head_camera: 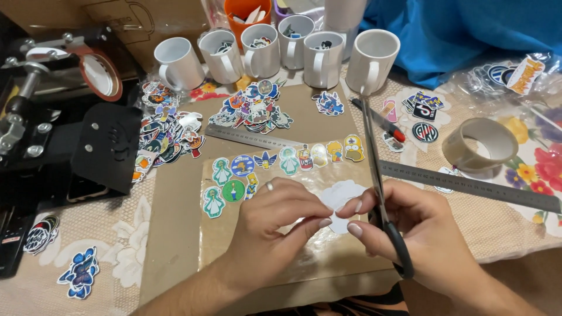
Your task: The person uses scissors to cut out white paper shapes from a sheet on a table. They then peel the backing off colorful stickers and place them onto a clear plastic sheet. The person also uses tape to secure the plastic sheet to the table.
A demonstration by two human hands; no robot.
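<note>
A table [515, 234] with a floral cloth carries everything, and its near edge is cut off by the bottom of the view, as are both forearms. A black press machine [70, 134] fills the far left corner, partly out of frame, and a blue cloth [468, 35] covers the far right corner. A brown cardboard sheet [175, 234] lies in the middle, its near edge hidden under the wrists. Six white mugs [263, 55] stand in a row along the far edge; what sits inside them is hard to make out. Two metal rulers [468, 186] lie flat, one partly hidden behind the hands. A roll of clear tape [475, 145] rests near the right edge. The right hand [404, 225] is closed through the black handles of the scissors [374, 158], whose long axis runs from the near edge towards the far edge, thin blades pointing at the mugs and nearly shut. The left hand [281, 219] pinches a white sticker cutout [339, 202] between thumb and fingers at the centre of the cardboard; it shows its plain white side with a wavy outline, its lower part hidden by fingertips. Small colourful stickers [257, 108] lie in rows and heaps on the cardboard
</note>
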